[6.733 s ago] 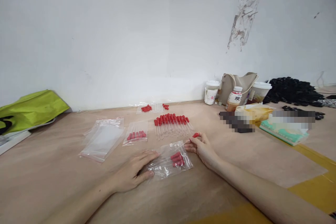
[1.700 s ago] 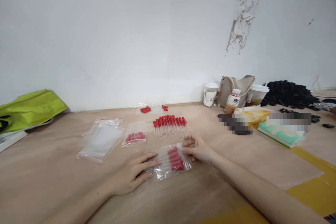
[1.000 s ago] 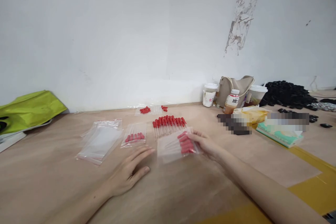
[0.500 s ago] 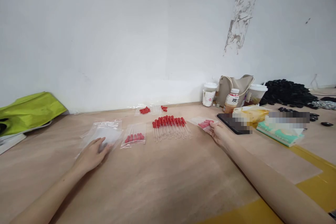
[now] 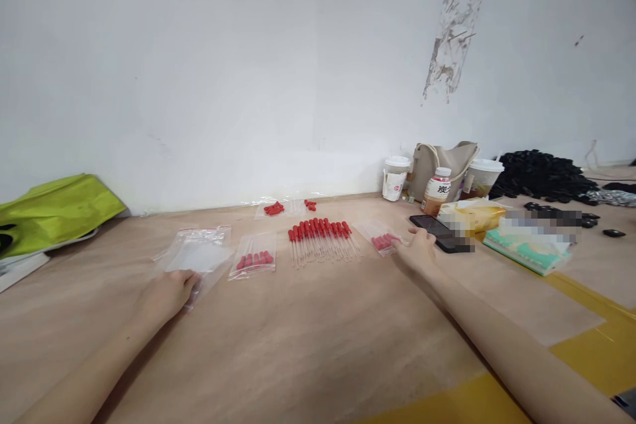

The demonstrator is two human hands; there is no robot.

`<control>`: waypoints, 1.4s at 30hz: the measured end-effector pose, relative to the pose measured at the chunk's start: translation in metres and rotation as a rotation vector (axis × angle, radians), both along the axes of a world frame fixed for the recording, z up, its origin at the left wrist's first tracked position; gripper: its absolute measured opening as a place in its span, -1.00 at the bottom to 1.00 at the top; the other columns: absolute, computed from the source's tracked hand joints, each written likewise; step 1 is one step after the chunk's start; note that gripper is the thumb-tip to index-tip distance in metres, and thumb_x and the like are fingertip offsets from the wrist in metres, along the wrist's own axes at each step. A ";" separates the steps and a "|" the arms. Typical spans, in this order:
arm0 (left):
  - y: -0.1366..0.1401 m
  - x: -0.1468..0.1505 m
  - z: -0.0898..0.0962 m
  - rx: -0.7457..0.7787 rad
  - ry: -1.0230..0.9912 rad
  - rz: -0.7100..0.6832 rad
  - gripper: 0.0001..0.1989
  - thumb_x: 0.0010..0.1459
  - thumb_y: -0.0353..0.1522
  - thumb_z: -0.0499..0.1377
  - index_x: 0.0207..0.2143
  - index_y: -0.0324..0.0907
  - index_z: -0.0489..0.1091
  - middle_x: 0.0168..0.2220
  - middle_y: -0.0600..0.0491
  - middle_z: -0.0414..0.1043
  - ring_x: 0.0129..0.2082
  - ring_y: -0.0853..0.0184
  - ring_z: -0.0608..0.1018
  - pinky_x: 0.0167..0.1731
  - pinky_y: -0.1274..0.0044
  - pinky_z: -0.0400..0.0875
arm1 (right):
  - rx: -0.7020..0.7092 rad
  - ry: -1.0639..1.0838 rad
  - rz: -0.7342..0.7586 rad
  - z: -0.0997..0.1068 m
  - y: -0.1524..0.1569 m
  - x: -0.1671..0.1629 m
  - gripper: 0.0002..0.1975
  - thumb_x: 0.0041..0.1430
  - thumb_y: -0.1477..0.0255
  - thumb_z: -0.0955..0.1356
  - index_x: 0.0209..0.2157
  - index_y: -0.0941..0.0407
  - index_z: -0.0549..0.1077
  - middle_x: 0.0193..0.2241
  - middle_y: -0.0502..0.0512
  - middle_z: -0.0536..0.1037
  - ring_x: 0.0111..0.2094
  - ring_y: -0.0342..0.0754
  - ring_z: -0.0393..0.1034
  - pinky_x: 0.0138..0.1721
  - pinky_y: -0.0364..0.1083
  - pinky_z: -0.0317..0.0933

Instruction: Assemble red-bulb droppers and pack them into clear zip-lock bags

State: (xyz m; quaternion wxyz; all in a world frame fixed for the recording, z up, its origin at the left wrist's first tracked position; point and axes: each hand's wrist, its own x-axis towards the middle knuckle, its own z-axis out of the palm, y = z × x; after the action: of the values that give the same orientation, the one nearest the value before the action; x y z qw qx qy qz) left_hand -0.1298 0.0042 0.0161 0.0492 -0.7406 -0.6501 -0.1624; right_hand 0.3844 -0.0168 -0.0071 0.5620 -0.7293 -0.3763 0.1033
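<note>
From where I stand, the left hand (image 5: 171, 293) curls over the clear zip bags (image 5: 201, 253), left of the row of red-bulbed droppers (image 5: 322, 238); right of that row, the right hand (image 5: 418, 252) meets a filled bag (image 5: 381, 239). I can't tell whether either grip pinches. The step looks like setting that bag down while fetching another; next seems to call for separating a single bag.

Two bare forearms (image 5: 497, 331), bare fingers (image 5: 423, 236)
</note>
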 end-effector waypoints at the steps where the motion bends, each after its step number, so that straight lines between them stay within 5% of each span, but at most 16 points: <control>1: -0.002 0.003 0.003 -0.013 0.083 0.033 -0.62 0.11 -0.23 -0.08 -0.56 -0.16 0.43 -0.50 -0.13 0.48 -0.45 0.09 0.50 -0.51 0.45 0.23 | -0.018 -0.116 -0.020 0.000 -0.001 -0.003 -0.54 -0.29 0.34 0.40 -0.26 0.16 0.28 -0.15 0.30 0.26 -0.14 0.14 0.26 -0.15 0.05 0.17; 6: -0.020 0.025 0.036 0.131 0.276 0.166 -0.61 0.14 -0.28 -0.12 -0.60 -0.18 0.37 -0.46 -0.10 0.46 -0.46 0.15 0.48 -0.54 0.48 0.17 | 0.021 -0.367 0.079 0.000 -0.007 -0.022 -0.65 -0.09 0.27 0.28 -0.24 0.15 0.29 -0.17 0.23 0.22 -0.11 0.09 0.22 -0.12 0.02 0.13; 9: -0.041 0.051 0.055 0.168 0.189 0.071 -0.64 0.13 -0.24 -0.10 -0.59 -0.18 0.32 -0.46 0.01 0.42 -0.48 0.22 0.46 -0.56 0.52 0.15 | 0.106 -0.422 0.176 -0.001 -0.010 -0.036 -0.71 -0.05 0.28 0.27 -0.28 0.14 0.29 -0.19 0.20 0.23 -0.15 0.02 0.25 -0.12 -0.02 0.14; 14: -0.066 0.107 0.039 -0.390 -0.392 -0.151 -0.61 0.06 -0.13 -0.05 -0.68 -0.18 0.14 -0.76 0.16 0.19 -0.71 0.37 0.39 -0.67 0.58 0.23 | 0.172 -0.464 0.304 -0.005 -0.014 -0.048 -0.77 -0.04 0.34 0.27 -0.30 0.13 0.30 -0.16 0.19 0.22 -0.22 -0.05 0.29 -0.15 -0.03 0.17; 18: -0.072 0.133 0.015 -0.617 -0.685 -0.291 -0.57 0.08 -0.06 -0.07 -0.49 -0.23 0.29 -0.53 0.06 0.40 -0.61 0.37 0.48 -0.61 0.55 0.38 | 0.175 -0.462 0.353 -0.006 -0.015 -0.049 -0.79 -0.04 0.38 0.27 -0.32 0.15 0.31 -0.19 0.21 0.23 -0.26 -0.05 0.28 -0.21 -0.03 0.20; 22: -0.071 0.117 0.024 -0.358 -0.401 -0.652 -0.69 0.11 -0.16 0.03 -0.17 -0.10 0.38 -0.18 0.01 0.43 -0.24 0.27 0.50 -0.20 0.41 0.38 | 0.184 -0.472 0.430 -0.003 -0.019 -0.052 -0.83 -0.01 0.39 0.26 -0.35 0.16 0.33 -0.25 0.18 0.29 -0.41 -0.11 0.27 -0.39 -0.08 0.22; 26: -0.066 0.093 0.036 -0.318 -0.100 -0.898 -0.64 0.07 -0.23 0.13 -0.04 0.09 0.31 0.11 0.07 0.18 0.10 0.15 0.23 0.04 0.26 0.12 | 0.142 -0.581 0.778 0.007 -0.037 -0.069 -0.90 0.03 0.42 0.26 -0.44 0.11 0.39 -0.51 0.04 0.37 -0.52 -0.14 0.23 -0.46 -0.12 0.17; 33: -0.071 0.113 0.007 -0.290 -0.069 -0.810 -0.57 0.16 -0.24 0.03 0.10 0.10 0.10 0.19 0.07 -0.01 0.16 0.14 0.09 0.06 0.16 0.01 | 0.189 -0.693 1.290 0.019 -0.070 -0.105 -0.75 -0.02 0.43 0.33 -0.22 0.08 0.45 -0.30 0.09 0.44 -0.25 -0.08 0.29 -0.21 -0.11 0.19; 42: -0.082 0.139 -0.011 -0.138 -0.034 -0.678 -0.58 0.19 -0.19 -0.04 0.11 0.06 0.10 0.17 0.01 0.04 0.14 0.11 0.13 0.04 0.15 0.06 | 0.236 -0.653 1.262 0.012 -0.060 -0.098 -0.71 -0.02 0.47 0.32 -0.18 0.09 0.43 -0.29 0.10 0.46 -0.24 -0.08 0.32 -0.22 -0.10 0.21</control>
State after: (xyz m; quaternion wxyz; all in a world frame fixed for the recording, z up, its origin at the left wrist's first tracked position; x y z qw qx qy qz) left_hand 0.0097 -0.0775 0.0048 -0.0683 -0.9133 -0.3773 -0.1376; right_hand 0.2863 -0.0769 0.0054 0.3291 -0.3009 -0.8835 0.1435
